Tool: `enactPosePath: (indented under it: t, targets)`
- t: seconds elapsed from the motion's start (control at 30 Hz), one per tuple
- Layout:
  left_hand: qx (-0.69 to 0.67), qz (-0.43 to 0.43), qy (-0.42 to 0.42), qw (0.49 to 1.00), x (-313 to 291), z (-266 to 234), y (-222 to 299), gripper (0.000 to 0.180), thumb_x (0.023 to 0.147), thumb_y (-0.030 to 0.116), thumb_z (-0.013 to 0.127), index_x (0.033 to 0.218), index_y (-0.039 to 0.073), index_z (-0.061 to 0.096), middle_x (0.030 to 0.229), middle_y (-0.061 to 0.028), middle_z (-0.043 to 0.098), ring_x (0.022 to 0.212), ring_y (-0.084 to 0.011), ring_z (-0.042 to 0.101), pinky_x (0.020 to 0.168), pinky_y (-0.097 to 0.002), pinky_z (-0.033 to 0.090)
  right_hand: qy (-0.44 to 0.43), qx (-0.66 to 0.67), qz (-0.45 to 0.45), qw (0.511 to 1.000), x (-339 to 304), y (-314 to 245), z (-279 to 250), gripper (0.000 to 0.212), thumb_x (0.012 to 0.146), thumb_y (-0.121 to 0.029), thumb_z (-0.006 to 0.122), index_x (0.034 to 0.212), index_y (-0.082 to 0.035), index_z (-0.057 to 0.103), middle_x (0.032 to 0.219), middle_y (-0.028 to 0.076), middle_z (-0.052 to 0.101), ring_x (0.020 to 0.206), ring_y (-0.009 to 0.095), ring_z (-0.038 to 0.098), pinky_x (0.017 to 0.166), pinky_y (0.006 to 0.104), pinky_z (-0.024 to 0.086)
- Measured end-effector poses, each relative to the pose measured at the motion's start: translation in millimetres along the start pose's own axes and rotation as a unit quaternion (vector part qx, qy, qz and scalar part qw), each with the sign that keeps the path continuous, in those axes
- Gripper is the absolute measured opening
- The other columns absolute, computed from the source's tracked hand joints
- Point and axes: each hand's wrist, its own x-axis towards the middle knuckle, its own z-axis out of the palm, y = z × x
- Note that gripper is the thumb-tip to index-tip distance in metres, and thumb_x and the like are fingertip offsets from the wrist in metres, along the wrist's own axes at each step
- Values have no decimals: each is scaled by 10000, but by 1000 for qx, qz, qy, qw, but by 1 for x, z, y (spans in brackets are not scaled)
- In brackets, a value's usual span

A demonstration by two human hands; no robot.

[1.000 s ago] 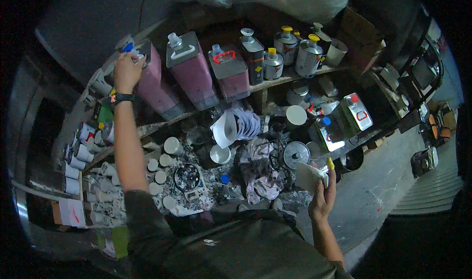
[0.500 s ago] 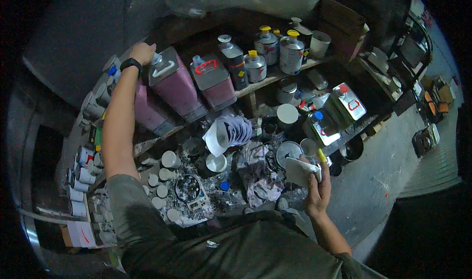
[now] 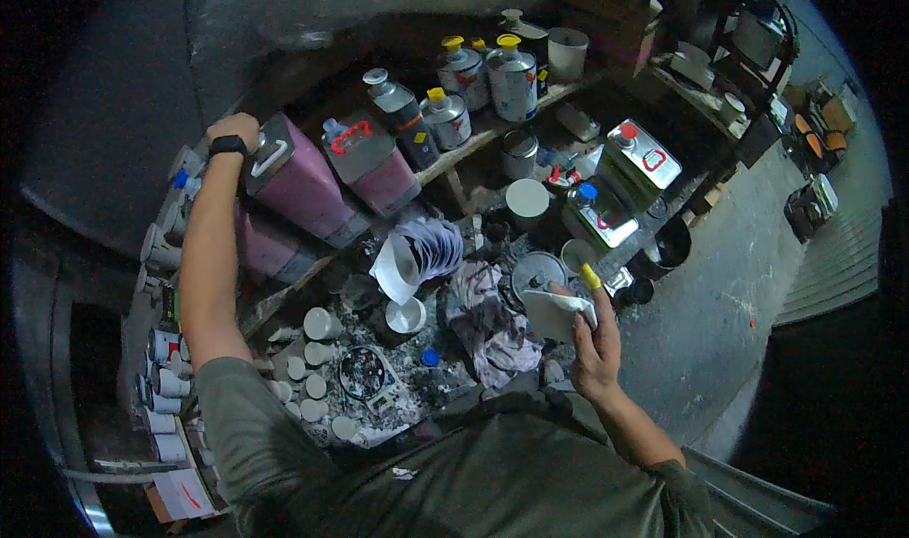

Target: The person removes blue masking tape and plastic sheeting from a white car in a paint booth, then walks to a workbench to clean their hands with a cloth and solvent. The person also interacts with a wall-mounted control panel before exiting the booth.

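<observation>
Head: right hand (image 3: 595,350) holds white item (image 3: 554,317); left hand (image 3: 234,133), seemingly curled, beside canister (image 3: 308,183).

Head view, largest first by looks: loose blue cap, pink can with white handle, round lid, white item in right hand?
1. Pink can
2. White item and round lid: unsure, item nearer, partly covering lid
3. Blue cap

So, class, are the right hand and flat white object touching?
Touching: the head view shows the right hand clasping the flat white object by its edge.
</observation>
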Motion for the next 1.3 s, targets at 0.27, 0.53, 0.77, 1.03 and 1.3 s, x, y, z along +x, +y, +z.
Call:
enactPosePath:
  t: [0.27,0.53,0.77,1.03,1.3]
  targets:
    - [33,331,80,940,21,47,-76,405,1019,140,430,1399,20,505,1304,-260,587,1217,-462,551,1027,-502,465,70,283,278,915,10,-6,-5,536,1011,-43,541,1537,-65,439,1286,86,651,1111,187,638,983,316,499]
    - [-160,249,132,946,47,111,-102,488,1081,257,409,1525,57,430,1524,-242,473,1375,-408,491,1135,-450,400,81,269,279,918,6,-21,6,531,1009,-28,530,1530,-43,426,1293,135,640,1157,253,651,1014,421,532]
    - [-69,173,19,982,14,75,-57,519,1068,377,255,1495,205,496,1411,-197,600,1286,-440,556,1099,-559,394,83,267,291,915,-4,-11,21,510,998,-58,579,1500,-70,488,1300,121,641,1164,264,650,1008,432,536]
    - [-20,97,121,988,-14,44,-47,511,1081,304,282,1226,1,667,1134,-248,708,1075,-460,664,977,-571,501,92,221,297,924,-15,-1,18,503,1020,-76,551,1516,-80,468,1283,106,641,1147,249,645,990,421,529]
    - [-224,144,243,933,8,62,-48,445,1056,342,380,1225,17,631,1140,-285,678,1072,-492,628,969,-531,501,73,234,278,929,-11,9,12,489,1024,-78,540,1507,-50,467,1289,121,638,1150,239,645,994,398,526]
